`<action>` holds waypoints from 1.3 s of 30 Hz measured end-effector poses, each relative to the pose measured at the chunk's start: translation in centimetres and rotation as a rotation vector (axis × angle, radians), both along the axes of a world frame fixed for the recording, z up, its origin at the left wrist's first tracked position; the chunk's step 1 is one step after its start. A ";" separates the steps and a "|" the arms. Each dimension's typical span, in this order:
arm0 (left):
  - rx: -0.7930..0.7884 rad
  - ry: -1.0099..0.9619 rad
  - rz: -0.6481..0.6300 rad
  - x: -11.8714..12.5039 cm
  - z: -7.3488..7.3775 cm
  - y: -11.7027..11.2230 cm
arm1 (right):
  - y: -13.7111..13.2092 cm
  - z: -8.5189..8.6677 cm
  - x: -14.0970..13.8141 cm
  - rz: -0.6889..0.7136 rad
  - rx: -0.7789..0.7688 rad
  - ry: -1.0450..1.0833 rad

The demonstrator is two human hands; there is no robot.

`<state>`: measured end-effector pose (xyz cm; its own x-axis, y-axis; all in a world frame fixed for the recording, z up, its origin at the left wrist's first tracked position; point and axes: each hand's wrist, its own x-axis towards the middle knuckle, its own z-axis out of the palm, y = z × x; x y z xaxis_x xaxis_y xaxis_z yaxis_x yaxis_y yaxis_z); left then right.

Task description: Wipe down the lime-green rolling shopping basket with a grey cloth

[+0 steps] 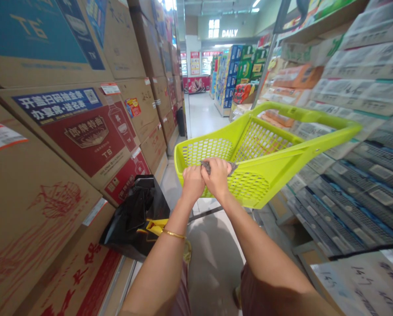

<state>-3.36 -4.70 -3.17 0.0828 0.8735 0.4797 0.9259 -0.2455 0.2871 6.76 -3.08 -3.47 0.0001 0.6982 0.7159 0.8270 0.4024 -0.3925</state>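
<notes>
**Both Hands at Basket Rim, Store Aisle**

At the near edge of the view, both forearms extend forward; the left wrist carries a gold bangle (173,234). The left hand (193,181) and right hand (218,175) are closed side by side, touching, on a dark grey cloth (207,166) pressed against the near rim of a lime-green shopping basket (265,169). Most of the cloth is hidden under the fingers; only its edges show, one corner protruding right of the right hand.

The basket is tilted, its open top facing left and toward the camera, with its long axis running away and to the right. Its far handle overlaps the right-hand shelving.

Below left, a black bag (135,215) with a yellow item beside it rests against stacked cardboard cartons (84,131); its contents cannot be made out. Right-side shelves (357,175) hold wrapped packs, blurred. The floor (212,259) is grey tile. Farther along the aisle, a "DAILY" sign (230,33) hangs above colourful stacked goods.
</notes>
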 end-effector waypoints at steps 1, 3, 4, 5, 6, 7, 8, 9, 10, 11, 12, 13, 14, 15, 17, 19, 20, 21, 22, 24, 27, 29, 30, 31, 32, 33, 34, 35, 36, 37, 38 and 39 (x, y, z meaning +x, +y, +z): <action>0.002 -0.005 -0.002 -0.1 0.0 0.0 | -0.1 0.0 -0.2 0.026 -0.006 0.000; 0.007 -0.003 0.000 -0.2 0.0 0.0 | -0.2 0.0 -0.3 0.062 -0.015 -0.014; 0.008 0.000 0.002 -0.2 0.0 0.1 | -0.2 0.0 -0.1 0.076 -0.018 -0.030; 0.008 0.002 0.003 -0.3 0.0 0.1 | -0.1 0.0 0.1 0.087 -0.019 -0.050; 0.006 0.003 0.002 -0.3 0.0 0.1 | -0.1 0.0 0.5 0.090 -0.015 -0.071; 0.005 0.004 0.003 -0.3 0.1 0.1 | 0.0 0.1 0.9 0.083 -0.010 -0.089; 0.004 0.003 0.005 -0.3 0.1 0.0 | 0.1 0.1 1.4 0.066 -0.004 -0.104; 0.005 0.002 0.006 -0.4 0.1 0.0 | 0.3 0.2 2.0 0.038 0.003 -0.113; 0.009 0.001 0.007 -0.4 0.2 0.0 | 0.4 0.3 2.7 0.002 0.008 -0.116; 0.013 0.001 0.007 -0.4 0.2 0.0 | 0.6 0.4 3.4 -0.040 0.013 -0.113; 0.015 0.001 0.007 -0.4 0.2 0.0 | 0.8 0.5 4.1 -0.083 0.017 -0.108; 0.013 0.001 0.009 -0.4 0.3 -0.1 | 0.9 0.6 4.8 -0.122 0.021 -0.102; 0.007 0.002 0.014 -0.4 0.3 -0.1 | 1.1 0.7 5.4 -0.155 0.025 -0.094; 0.001 0.003 0.020 -0.3 0.3 -0.1 | 1.2 0.8 5.8 -0.178 0.030 -0.086; -0.005 0.004 0.032 -0.2 0.3 -0.1 | 1.3 1.0 6.1 -0.204 0.032 -0.064; -0.002 0.006 0.039 -0.1 0.3 -0.1 | 1.2 1.0 5.7 -0.212 0.025 -0.037; 0.000 0.009 0.044 0.0 0.3 0.0 | 1.2 0.9 5.2 -0.209 0.021 -0.027; 0.000 0.012 0.050 0.0 0.2 0.0 | 1.0 0.8 4.6 -0.200 0.017 -0.021; -0.002 0.014 0.056 0.1 0.2 0.0 | 0.9 0.7 3.9 -0.184 0.015 -0.018; 0.000 0.012 0.060 0.1 0.1 0.1 | 0.6 0.4 2.4 -0.130 0.013 -0.018; 0.009 -0.007 0.039 0.0 0.0 0.1 | 0.1 0.0 0.4 -0.040 0.006 -0.021; 0.013 -0.015 0.023 -0.1 -0.1 0.2 | -0.1 -0.2 -0.2 -0.004 -0.002 -0.025; 0.016 -0.015 0.019 -0.2 -0.1 0.2 | -0.1 -0.2 -0.3 0.009 -0.008 -0.032; 0.019 -0.012 0.017 -0.3 -0.1 0.2 | -0.1 -0.1 -0.3 0.025 -0.014 -0.043; 0.023 -0.007 0.016 -0.4 -0.1 0.3 | -0.1 -0.1 -0.2 0.044 -0.019 -0.058; 0.027 -0.002 0.016 -0.4 -0.1 0.3 | 0.0 0.0 0.1 0.060 -0.023 -0.073; 0.029 0.002 0.014 -0.5 -0.2 0.3 | 0.1 0.1 0.4 0.068 -0.024 -0.085; 0.028 0.005 0.014 -0.5 -0.2 0.3 | 0.2 0.2 0.8 0.062 -0.023 -0.092; 0.025 0.007 0.013 -0.5 -0.2 0.3 | 0.4 0.2 1.3 0.043 -0.020 -0.093; 0.022 0.008 0.014 -0.5 -0.1 0.2 | 0.6 0.3 1.9 0.012 -0.016 -0.089; 0.020 0.009 0.015 -0.5 -0.1 0.2 | 0.8 0.4 2.6 -0.027 -0.011 -0.080; 0.018 0.009 0.015 -0.5 -0.1 0.2 | 1.0 0.5 3.3 -0.067 -0.005 -0.069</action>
